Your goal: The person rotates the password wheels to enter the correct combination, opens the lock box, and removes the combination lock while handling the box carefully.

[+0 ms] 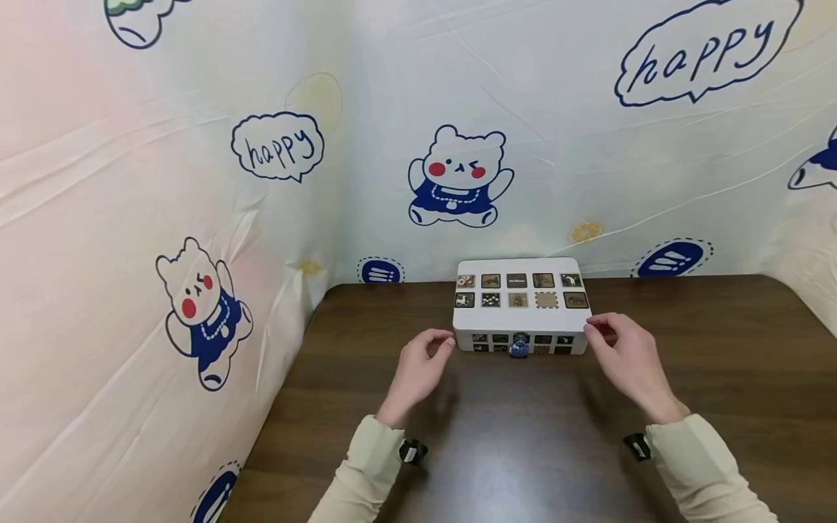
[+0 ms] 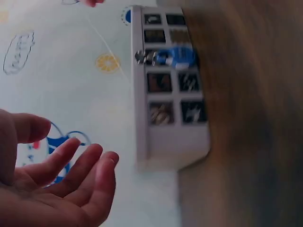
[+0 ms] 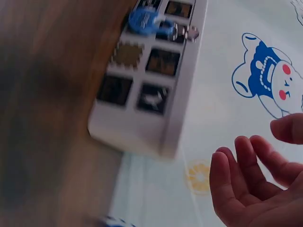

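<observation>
A white box (image 1: 516, 318) with rows of small dark picture squares on its lid and front stands at the back of the table. On its front hangs a blue padlock (image 1: 519, 346), through a metal clasp (image 3: 182, 32). My left hand (image 1: 418, 370) is beside the box's left front corner, its fingers loosely bent and holding nothing. At the right front corner is my right hand (image 1: 624, 356), fingertips right by the lid edge in the head view. Both wrist views show a gap between the relaxed fingers (image 2: 90, 175) and thumb, with the box beyond.
The dark wooden table (image 1: 523, 443) runs back to a pale cloth wall (image 1: 556, 203) printed with bears and speech bubbles. Another cloth wall (image 1: 98, 290) borders the table on the left. Dark wrist straps (image 1: 413, 452) sit at both cuffs.
</observation>
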`<state>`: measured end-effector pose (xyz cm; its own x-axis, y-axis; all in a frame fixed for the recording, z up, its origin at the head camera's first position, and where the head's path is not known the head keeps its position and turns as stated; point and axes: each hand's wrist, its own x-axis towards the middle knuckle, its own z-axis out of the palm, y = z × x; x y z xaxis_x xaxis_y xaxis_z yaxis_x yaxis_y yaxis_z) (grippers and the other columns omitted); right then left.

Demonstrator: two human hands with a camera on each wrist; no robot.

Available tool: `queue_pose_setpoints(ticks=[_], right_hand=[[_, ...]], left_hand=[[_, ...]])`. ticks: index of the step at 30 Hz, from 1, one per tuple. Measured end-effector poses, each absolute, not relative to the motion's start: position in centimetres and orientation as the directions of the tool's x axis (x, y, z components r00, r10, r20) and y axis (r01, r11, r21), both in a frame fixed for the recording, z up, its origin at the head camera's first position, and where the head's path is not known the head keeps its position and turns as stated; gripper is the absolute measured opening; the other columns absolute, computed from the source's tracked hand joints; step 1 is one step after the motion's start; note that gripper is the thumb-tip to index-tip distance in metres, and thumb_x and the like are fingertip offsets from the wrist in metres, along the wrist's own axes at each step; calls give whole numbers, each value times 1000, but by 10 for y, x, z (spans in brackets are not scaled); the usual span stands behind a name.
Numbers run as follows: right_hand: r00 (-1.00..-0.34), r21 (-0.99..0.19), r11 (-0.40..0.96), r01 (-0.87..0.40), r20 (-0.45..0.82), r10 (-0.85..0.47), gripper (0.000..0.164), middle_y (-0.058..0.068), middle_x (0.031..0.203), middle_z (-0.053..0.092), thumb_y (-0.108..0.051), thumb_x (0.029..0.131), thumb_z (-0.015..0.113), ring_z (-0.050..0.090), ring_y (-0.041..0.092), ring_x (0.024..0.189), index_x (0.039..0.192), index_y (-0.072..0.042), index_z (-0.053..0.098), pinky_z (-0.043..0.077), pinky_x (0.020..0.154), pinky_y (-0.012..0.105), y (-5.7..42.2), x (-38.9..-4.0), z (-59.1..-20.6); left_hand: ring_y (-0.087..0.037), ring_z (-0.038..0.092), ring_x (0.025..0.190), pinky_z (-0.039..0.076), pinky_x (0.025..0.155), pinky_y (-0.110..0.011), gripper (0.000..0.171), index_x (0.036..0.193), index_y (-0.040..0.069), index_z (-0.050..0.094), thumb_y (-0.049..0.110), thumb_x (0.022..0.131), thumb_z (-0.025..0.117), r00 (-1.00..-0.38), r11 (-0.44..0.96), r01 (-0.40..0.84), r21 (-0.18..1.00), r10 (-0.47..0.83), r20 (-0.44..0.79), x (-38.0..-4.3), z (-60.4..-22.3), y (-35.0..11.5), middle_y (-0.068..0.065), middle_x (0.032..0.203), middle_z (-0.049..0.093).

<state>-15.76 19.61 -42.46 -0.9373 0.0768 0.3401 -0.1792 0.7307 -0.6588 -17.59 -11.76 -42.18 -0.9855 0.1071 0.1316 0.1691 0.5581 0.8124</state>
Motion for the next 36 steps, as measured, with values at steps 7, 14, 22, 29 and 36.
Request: queue_pose_setpoints(ticks=[7, 14, 22, 29, 36], right_hand=[[-999, -899, 437, 18, 2, 45, 41, 28, 122, 59, -25, 102, 47, 63, 8, 89, 128, 7, 53, 54, 76, 22, 186, -158, -445], [-969, -967, 128, 220, -232, -89, 48, 33, 142, 40, -18, 104, 40, 59, 20, 116, 140, 12, 35, 55, 91, 29, 173, -159, -473], [-955, -962, 12, 274, -273, -119, 48, 30, 148, 31, -15, 104, 36, 47, 34, 130, 144, 11, 29, 52, 96, 32, 155, -162, -486], [-952, -959, -33, 282, -276, -133, 48, 29, 150, 30, -11, 103, 34, 45, 35, 129, 146, 10, 26, 52, 94, 30, 142, -166, -492], [-951, -958, -48, 284, -275, -141, 49, 28, 151, 28, -10, 103, 34, 45, 35, 129, 147, 10, 24, 52, 93, 28, 137, -168, -494]], left_hand=[[-34, 63, 108, 56, 87, -39, 33, 123, -7, 58, 15, 101, 46, -977, 101, -164, 981, 123, -176, -185, -460, -99, -26, 122, 61], [-38, 53, 126, 49, 100, -39, 41, 134, -12, 46, 13, 102, 39, -923, -217, -370, 903, 195, -331, -190, -492, -79, -30, 136, 50], [-37, 54, 124, 50, 93, -29, 43, 136, -14, 42, 11, 100, 41, -920, -303, -389, 870, 184, -347, -194, -513, -52, -31, 138, 47], [-15, 66, 85, 55, 72, -23, 32, 122, -14, 55, 5, 98, 44, -956, -172, -292, 941, 67, -285, -194, -517, -32, -27, 120, 59], [-19, 68, 84, 57, 71, -26, 28, 117, -10, 60, 5, 95, 49, -970, -59, -243, 968, 12, -243, -193, -515, -23, -24, 112, 64]])
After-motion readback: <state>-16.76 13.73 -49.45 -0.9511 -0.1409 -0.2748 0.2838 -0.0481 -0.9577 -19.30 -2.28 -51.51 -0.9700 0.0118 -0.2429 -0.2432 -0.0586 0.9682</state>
